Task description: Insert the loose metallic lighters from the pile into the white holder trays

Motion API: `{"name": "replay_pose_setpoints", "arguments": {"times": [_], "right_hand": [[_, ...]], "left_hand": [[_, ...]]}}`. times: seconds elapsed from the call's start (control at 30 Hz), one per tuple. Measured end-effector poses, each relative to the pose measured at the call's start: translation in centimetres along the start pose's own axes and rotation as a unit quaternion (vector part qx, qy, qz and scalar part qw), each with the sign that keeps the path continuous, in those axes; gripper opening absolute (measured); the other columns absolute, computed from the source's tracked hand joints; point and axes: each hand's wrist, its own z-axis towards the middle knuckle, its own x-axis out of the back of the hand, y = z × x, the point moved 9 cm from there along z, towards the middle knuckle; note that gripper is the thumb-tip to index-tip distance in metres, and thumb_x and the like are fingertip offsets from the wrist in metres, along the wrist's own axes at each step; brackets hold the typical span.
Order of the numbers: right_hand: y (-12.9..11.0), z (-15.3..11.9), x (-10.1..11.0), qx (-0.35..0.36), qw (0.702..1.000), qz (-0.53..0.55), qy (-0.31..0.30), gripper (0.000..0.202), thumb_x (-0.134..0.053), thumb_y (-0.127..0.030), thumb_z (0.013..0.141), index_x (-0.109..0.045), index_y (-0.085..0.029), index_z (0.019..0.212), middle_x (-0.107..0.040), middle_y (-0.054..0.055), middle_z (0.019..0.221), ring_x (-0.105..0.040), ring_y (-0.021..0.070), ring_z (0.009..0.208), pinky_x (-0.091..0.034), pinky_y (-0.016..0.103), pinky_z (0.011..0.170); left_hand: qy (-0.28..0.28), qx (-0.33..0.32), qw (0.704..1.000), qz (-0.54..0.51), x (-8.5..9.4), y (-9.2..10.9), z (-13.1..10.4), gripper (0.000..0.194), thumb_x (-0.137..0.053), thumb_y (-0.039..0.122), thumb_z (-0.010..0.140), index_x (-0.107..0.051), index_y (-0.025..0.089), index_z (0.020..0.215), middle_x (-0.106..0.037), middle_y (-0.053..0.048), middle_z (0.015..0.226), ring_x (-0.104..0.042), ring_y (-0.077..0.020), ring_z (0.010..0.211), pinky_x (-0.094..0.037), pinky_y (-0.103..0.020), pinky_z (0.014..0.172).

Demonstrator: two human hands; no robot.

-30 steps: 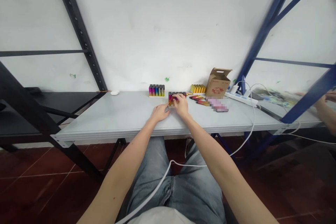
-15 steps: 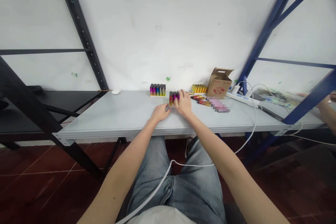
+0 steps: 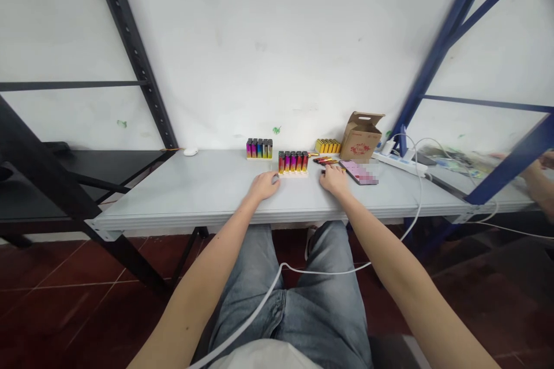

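Red and purple lighters with dark tops stand in a row in a pale holder on the table. My left hand rests at the holder's left end, fingers curled, with a small grey piece by the thumb that I cannot make out. To the right of the holder, my right hand is closed low over the table, and a dark lighter end shows at its fingers. Loose red and gold lighters lie just beyond it. A phone with a pink screen lies to its right.
Another block of multicoloured lighters stands near the wall, and yellow-gold ones stand further right. An open cardboard box, a power strip and a white cable are at right. A co-worker's arm shows at the far right.
My right hand has left the holder and moved right to the loose lighters, uncovering the row's right part. My left hand has stayed by the holder.
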Motion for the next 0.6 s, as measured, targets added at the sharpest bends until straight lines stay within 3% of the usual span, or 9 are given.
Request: {"name": "replay_pose_setpoints", "arguments": {"times": [0.13, 0.23, 0.37, 0.43, 0.53, 0.6], "right_hand": [[-2.5, 0.1, 0.1, 0.034, 0.999, 0.016, 0.002, 0.03, -0.044, -0.02, 0.088, -0.067, -0.009, 0.104, -0.061, 0.026, 0.121, -0.051, 0.037, 0.119, -0.035, 0.05, 0.1], [-2.9, 0.3, -0.1, 0.016, 0.998, 0.062, 0.017, 0.028, -0.043, -0.021, 0.091, -0.063, -0.009, 0.106, -0.063, 0.027, 0.117, -0.053, 0.0366, 0.117, -0.036, 0.051, 0.099], [-2.1, 0.8, 0.1, -0.023, 0.969, 0.233, 0.074, 0.026, -0.04, -0.027, 0.094, -0.052, -0.013, 0.112, -0.067, 0.019, 0.102, -0.061, 0.0283, 0.101, -0.042, 0.045, 0.093], [-2.4, 0.9, 1.2, 0.002, 0.914, 0.384, 0.131, 0.025, -0.037, -0.034, 0.096, -0.049, -0.017, 0.11, -0.066, 0.011, 0.093, -0.062, 0.022, 0.089, -0.046, 0.038, 0.086], [-2.4, 0.9, 2.4, -0.014, 0.78, 0.594, 0.194, 0.031, -0.035, -0.05, 0.094, -0.049, -0.023, 0.1, -0.057, 0.0, 0.074, -0.054, 0.0149, 0.063, -0.047, 0.027, 0.063], [-3.7, 1.3, 1.4, -0.048, 0.702, 0.701, 0.115, 0.038, -0.034, -0.058, 0.091, -0.05, -0.024, 0.085, -0.046, -0.005, 0.059, -0.042, 0.0116, 0.046, -0.037, 0.023, 0.045]], "left_hand": [[0.002, -0.003, 1.0, 0.0, -0.1, -0.1, 0.1, 0.042, -0.046, 0.034, 0.091, -0.059, 0.02, 0.129, -0.062, -0.006, 0.133, -0.056, -0.0244, 0.123, -0.042, -0.033, 0.105], [0.001, -0.002, 1.0, 0.002, -0.2, -0.1, 0.1, 0.041, -0.047, 0.034, 0.091, -0.06, 0.02, 0.128, -0.063, -0.006, 0.132, -0.057, -0.0244, 0.122, -0.042, -0.033, 0.105], [0.006, -0.003, 1.0, 0.0, 0.0, 0.2, 0.0, 0.041, -0.047, 0.033, 0.09, -0.06, 0.02, 0.127, -0.063, -0.006, 0.132, -0.057, -0.0243, 0.122, -0.042, -0.033, 0.105], [0.006, -0.001, 1.0, 0.001, 0.0, 0.2, 0.0, 0.041, -0.048, 0.033, 0.09, -0.06, 0.02, 0.127, -0.063, -0.006, 0.132, -0.057, -0.0244, 0.122, -0.042, -0.033, 0.106], [0.004, 0.002, 1.0, 0.002, -0.1, 0.1, 0.0, 0.041, -0.049, 0.032, 0.09, -0.06, 0.021, 0.127, -0.063, -0.006, 0.132, -0.056, -0.0239, 0.123, -0.041, -0.033, 0.106], [0.006, -0.002, 1.0, 0.003, -0.1, 0.2, 0.0, 0.04, -0.048, 0.033, 0.091, -0.06, 0.021, 0.127, -0.064, -0.006, 0.131, -0.057, -0.0239, 0.122, -0.042, -0.033, 0.106]]}}
